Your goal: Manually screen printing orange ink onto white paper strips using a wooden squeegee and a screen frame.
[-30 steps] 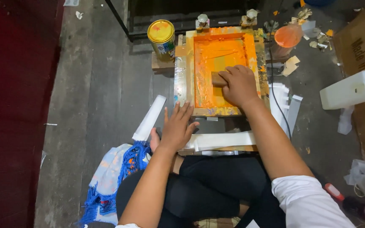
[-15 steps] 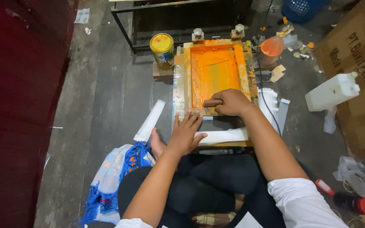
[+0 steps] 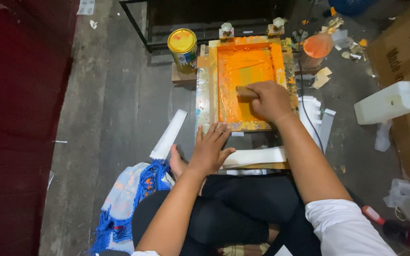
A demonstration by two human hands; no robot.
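Head view: beyond my left hand (image 3: 210, 150), whose spread fingers press flat on the near corner of the orange printing screen (image 3: 244, 83), my right hand (image 3: 271, 99) grips the squeegee (image 3: 246, 91) on the inked mesh.

The right hand (image 3: 271, 99) is curling closed, knuckles up, its forearm reaching toward twelve o'clock from the white sleeve at five o'clock. The left hand (image 3: 210, 149) is lying flat, palm down, fingers (image 3: 217, 130) spreading toward one o'clock. Its bare forearm is stretching up from six o'clock. Both elbows are bending slightly.
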